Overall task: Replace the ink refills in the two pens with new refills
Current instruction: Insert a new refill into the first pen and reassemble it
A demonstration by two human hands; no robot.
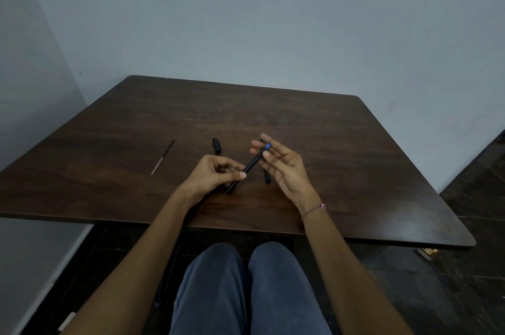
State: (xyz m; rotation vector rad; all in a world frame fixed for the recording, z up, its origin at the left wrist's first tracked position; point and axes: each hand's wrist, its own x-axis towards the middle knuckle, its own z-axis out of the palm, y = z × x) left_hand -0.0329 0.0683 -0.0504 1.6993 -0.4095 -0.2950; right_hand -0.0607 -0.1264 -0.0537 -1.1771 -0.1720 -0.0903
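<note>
A black pen [250,164] with a blue tip section slants above the dark wooden table [355,170]. My left hand [216,173] pinches its lower barrel. My right hand [281,162] touches the upper end near the blue tip with its fingertips, the other fingers spread. A black cap [216,145] lies on the table just beyond my left hand. A thin refill [163,156] lies apart at the left. Another black pen [267,176] lies on the table, mostly hidden under my right hand.
The table's near edge runs just in front of my knees [246,280]. Grey walls stand behind and to the left. A dark tiled floor [464,280] shows at the right.
</note>
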